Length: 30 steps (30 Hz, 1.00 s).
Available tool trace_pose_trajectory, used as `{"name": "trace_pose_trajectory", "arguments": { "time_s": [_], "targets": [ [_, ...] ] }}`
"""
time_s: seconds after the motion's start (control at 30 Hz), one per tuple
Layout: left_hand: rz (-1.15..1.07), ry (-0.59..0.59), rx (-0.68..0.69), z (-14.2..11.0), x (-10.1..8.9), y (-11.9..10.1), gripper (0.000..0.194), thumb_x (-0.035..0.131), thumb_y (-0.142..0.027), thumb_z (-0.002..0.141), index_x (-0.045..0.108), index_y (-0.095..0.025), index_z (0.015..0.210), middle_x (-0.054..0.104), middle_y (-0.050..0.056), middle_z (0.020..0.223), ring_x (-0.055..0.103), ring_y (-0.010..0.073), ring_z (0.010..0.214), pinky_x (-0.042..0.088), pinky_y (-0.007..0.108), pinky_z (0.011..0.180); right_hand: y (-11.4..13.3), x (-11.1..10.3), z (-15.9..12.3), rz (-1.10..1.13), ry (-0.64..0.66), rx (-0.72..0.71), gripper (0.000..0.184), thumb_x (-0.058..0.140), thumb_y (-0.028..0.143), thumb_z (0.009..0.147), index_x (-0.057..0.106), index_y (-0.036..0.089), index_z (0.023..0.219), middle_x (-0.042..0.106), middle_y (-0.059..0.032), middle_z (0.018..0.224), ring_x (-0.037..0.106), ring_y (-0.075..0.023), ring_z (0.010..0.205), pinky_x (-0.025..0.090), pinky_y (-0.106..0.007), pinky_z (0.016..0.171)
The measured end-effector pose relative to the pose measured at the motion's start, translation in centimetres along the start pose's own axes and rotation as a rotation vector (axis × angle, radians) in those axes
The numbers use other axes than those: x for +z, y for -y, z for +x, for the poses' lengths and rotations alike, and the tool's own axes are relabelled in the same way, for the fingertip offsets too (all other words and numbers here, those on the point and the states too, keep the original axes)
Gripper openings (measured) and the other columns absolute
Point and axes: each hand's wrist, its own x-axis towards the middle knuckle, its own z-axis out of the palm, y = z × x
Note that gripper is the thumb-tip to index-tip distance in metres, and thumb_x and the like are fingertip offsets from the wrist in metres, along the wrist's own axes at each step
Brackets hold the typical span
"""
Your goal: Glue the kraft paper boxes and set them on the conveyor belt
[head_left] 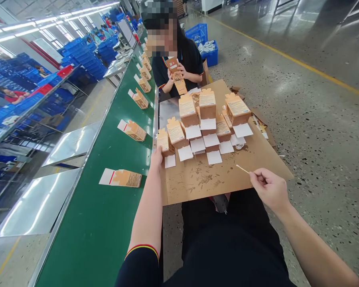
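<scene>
My left hand [157, 156] reaches forward and grips the nearest small brown carton [164, 141] at the left edge of a cardboard sheet [215, 179] resting on my lap. My right hand [269, 187] is closed in a pinch on a thin wooden stick [243, 169] that points left over the sheet. Several more brown cartons [208, 105] with white flaps hanging open stand in rows on the sheet. A small glue dish [239, 146] sits by the cartons.
A green conveyor belt [107, 215] runs along my left, carrying several cartons [121, 178] laid flat. A co-worker [176, 59] sits opposite, holding a carton. Blue crates [205, 40] stand behind that person. Polished floor lies to the right.
</scene>
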Motion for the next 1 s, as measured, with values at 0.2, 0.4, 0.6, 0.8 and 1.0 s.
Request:
{"name": "trace_pose_trajectory", "arguments": {
  "time_s": [0.2,0.4,0.6,0.8,1.0],
  "targets": [
    [-0.194,-0.044,-0.062,-5.7,-4.3,2.0,0.046,0.079,-0.051,0.092,0.076,-0.019,0.124,0.079,0.017,0.137,0.074,0.0353,0.133,0.062,0.048,0.11,-0.2,0.0,0.0,0.018,0.045,-0.038,0.037,0.066,0.041,0.104,0.058,0.025,0.072,0.044,0.0057,0.055,0.041,-0.0119,0.048,0.037,-0.027,0.05],
    [-0.488,0.065,-0.072,-14.9,-3.5,4.8,0.067,0.102,-0.042,0.073,0.075,-0.025,0.132,0.077,0.014,0.147,0.07,0.0378,0.143,0.059,0.052,0.12,2.4,4.7,-2.6,0.094,0.262,-0.178,0.034,0.059,0.031,0.108,0.058,0.024,0.075,0.049,0.0055,0.056,0.043,-0.011,0.048,0.036,-0.025,0.05],
    [-0.387,0.081,-0.09,-17.1,-2.2,5.0,0.077,0.108,-0.049,0.067,0.071,-0.025,0.13,0.076,0.016,0.144,0.069,0.0378,0.144,0.055,0.054,0.124,3.7,12.4,-4.8,-0.069,0.418,-0.386,0.033,0.052,0.02,0.106,0.054,0.022,0.074,0.06,0.0009,0.064,0.049,-0.0115,0.055,0.031,-0.026,0.057],
    [-0.329,0.094,-0.027,-17.1,-2.0,4.5,0.079,0.107,-0.048,0.068,0.067,-0.023,0.132,0.077,0.017,0.14,0.071,0.0372,0.142,0.054,0.055,0.125,2.9,14.2,-4.8,-0.173,0.499,-0.485,0.031,0.053,0.019,0.108,0.058,0.021,0.078,0.063,-0.0011,0.067,0.05,-0.0128,0.056,0.028,-0.028,0.059],
    [-0.255,-0.018,0.106,-19.2,-0.2,5.9,0.09,0.106,-0.048,0.066,0.057,-0.027,0.138,0.071,0.016,0.143,0.071,0.0361,0.14,0.056,0.053,0.121,1.9,12.2,-3.7,-0.065,0.358,-0.353,0.033,0.052,0.022,0.109,0.053,0.024,0.076,0.06,0.0,0.066,0.051,-0.0135,0.056,0.031,-0.028,0.058]
  ]
}}
